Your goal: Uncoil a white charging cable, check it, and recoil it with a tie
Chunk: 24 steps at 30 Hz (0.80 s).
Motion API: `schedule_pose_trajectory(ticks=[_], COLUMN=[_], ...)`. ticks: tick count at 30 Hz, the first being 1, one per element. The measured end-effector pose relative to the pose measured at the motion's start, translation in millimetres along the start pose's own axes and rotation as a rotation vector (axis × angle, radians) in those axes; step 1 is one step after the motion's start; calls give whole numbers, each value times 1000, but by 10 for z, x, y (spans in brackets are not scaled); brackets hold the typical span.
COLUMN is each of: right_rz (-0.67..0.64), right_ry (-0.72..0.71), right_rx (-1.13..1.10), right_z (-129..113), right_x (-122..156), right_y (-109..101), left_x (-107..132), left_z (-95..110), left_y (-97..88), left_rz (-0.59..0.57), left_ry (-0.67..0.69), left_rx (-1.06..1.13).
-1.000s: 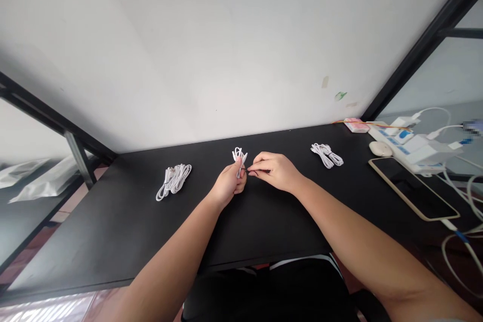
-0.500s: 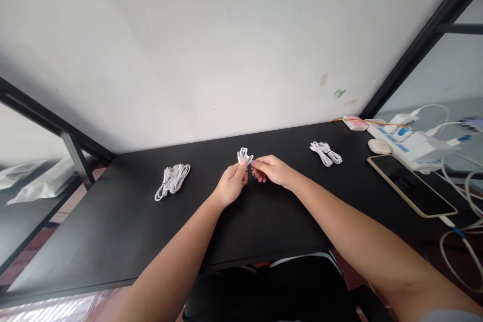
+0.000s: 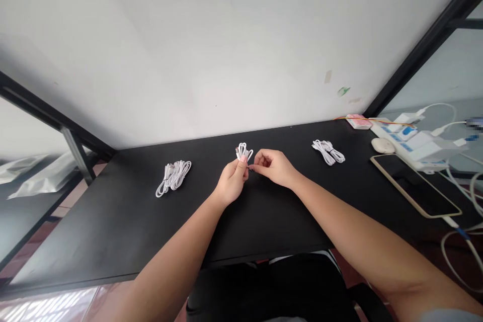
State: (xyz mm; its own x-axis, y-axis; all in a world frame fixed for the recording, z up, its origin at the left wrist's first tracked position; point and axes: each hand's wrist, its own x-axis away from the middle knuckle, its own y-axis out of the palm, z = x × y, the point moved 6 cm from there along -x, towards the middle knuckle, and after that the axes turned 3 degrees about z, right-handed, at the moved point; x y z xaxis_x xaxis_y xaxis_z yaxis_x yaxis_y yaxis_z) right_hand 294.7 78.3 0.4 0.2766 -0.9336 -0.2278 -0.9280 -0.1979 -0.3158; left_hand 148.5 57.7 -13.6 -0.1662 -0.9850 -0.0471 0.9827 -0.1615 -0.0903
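Note:
My left hand (image 3: 231,181) is closed around a coiled white charging cable (image 3: 242,150), its loops and a plug end sticking up past the thumb. Close beside it on the right, my right hand (image 3: 274,167) pinches a thin black cable tie (image 3: 250,168) between thumb and fingertips. The tie runs toward the held coil; how far it goes round the cable is hidden by my left fingers. On the black desk to the left lie bundled white cables (image 3: 174,177), and to the right another white cable bundle (image 3: 328,152) with a dark tie round its middle.
At the right, a phone (image 3: 415,185) lies plugged in near a white earbud case (image 3: 383,146) and a power strip (image 3: 407,148) with several chargers. A pink-and-white box (image 3: 358,121) stands by the wall. Clear plastic bags (image 3: 45,178) lie beyond the left frame.
My right hand has changed its grip and now pinches the black tie lower beside the coil. My left hand keeps hold of the cable. The view has shifted slightly.

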Motion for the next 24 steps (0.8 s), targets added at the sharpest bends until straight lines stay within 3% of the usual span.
schedule_pose_trajectory(ticks=[5, 14, 18, 24], right_rz=[-34, -68, -47, -61], right_ry=[-147, -175, -109, 117], right_rx=[138, 215, 105, -198], right_z=[-148, -191, -181, -32], right_x=[63, 81, 76, 34], right_y=[-10, -18, -22, 14], left_x=[-40, -83, -77, -68], left_z=[-14, -93, -65, -39], left_y=[-11, -59, -61, -59], left_rz=[32, 61, 54, 20], left_ry=[-60, -84, -63, -4], left_rx=[109, 134, 94, -98])
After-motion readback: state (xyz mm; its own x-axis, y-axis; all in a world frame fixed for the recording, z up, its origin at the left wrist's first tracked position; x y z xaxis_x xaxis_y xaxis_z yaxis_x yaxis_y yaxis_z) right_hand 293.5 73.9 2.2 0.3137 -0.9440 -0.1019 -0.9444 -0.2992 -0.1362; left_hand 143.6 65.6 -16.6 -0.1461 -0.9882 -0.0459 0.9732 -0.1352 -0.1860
